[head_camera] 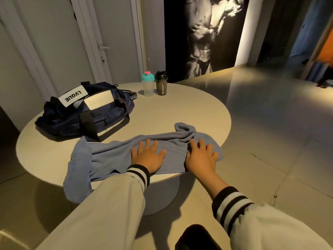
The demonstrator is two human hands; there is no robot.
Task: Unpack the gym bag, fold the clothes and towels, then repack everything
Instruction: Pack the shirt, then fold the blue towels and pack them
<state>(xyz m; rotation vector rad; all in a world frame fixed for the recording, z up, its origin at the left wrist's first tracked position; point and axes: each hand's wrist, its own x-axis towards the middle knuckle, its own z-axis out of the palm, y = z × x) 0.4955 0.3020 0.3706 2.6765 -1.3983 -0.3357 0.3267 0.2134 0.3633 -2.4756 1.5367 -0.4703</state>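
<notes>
Just in front of the navy gym bag, rumpled across the round table: a blue towel, left end hanging off the rim. Flat on that towel, fingers straight and spread, gripping nothing: left hand in front and just right of the bag, right hand further right. Beyond the bag's right end, upright: teal-lidded bottle and black shaker.
</notes>
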